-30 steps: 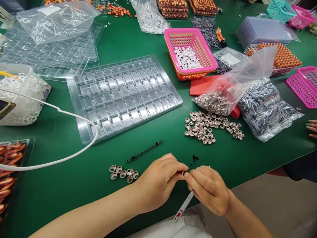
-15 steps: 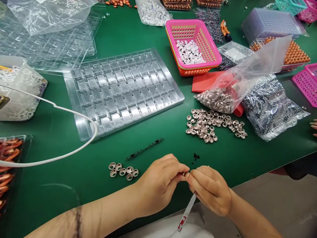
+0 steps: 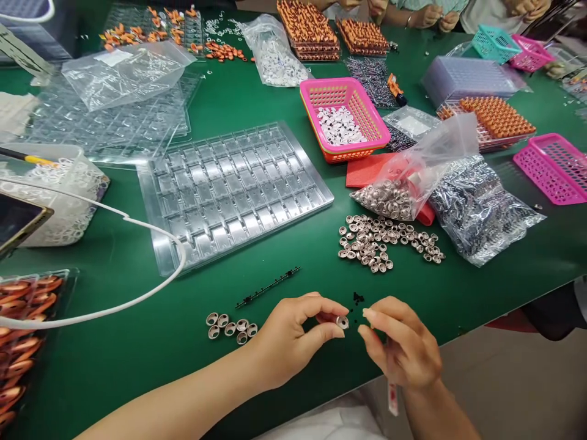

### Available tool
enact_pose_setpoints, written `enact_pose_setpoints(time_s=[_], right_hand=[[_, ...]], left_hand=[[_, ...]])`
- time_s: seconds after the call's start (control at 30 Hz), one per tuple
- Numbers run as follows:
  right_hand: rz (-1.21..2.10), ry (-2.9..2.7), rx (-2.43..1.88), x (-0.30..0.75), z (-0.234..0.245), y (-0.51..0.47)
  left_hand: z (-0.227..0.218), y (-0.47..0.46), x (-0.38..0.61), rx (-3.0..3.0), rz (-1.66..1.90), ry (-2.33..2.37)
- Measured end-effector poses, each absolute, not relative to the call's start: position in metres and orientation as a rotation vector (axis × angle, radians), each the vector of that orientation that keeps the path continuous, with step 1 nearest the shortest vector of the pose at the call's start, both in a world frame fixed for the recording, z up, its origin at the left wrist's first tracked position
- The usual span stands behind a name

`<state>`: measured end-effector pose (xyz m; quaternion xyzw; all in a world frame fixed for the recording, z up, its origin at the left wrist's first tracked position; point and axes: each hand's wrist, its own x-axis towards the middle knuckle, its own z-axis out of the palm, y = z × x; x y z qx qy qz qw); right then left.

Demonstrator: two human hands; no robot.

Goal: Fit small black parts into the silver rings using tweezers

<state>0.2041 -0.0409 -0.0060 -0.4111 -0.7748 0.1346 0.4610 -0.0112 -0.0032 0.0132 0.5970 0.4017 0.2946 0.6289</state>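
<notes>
Between the thumb and fingers of my left hand [image 3: 291, 342] is a small silver ring-shaped cap [image 3: 342, 322], its opening facing up. To its right, my right hand [image 3: 408, 351] has thumb and forefinger apart; its other fingers curl around what look like tweezers [image 3: 393, 400], whose pale end with red print sticks out below. Tiny black pieces [image 3: 358, 298] lie just beyond the hands. A thin black strip with small knobs [image 3: 268, 287] rests farther left. Several silver caps [image 3: 230, 329] sit beside my left wrist, and a larger pile of caps [image 3: 367, 244] spreads farther out.
A clear compartment tray [image 3: 243, 195] lies beyond the black strip. A white cable [image 3: 178, 256] loops over its left edge. Pink basket [image 3: 389, 131], bag of caps [image 3: 389, 198] and silver bag [image 3: 486, 208] stand right of it. Other people's hands [image 3: 431, 15] are at the far edge.
My hands have drawn apart, and the right thumb and forefinger have opened. The silver cap now shows in my left fingers. The view has tilted up, showing more of the far table.
</notes>
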Motion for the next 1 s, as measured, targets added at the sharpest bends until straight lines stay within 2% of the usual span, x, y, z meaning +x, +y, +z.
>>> enact_pose_setpoints(time_s=[0.13,0.27,0.6,1.0], right_hand=[[0.212,-1.703,-1.170,0.206,-0.008,-0.042],[0.229,-1.627,-1.186,0.207,-0.010,-0.040],[0.451,-2.025,-0.967,0.207,-0.008,-0.039],[0.404,-2.185,-0.859,0.207,-0.012,-0.037]], left_hand=[[0.015,-0.003,-0.011,1.253,0.617,0.945],[0.014,-0.003,-0.010,1.229,0.610,0.943],[0.011,-0.004,-0.013,1.477,0.722,0.892],[0.001,-0.007,-0.014,1.789,0.898,0.769]])
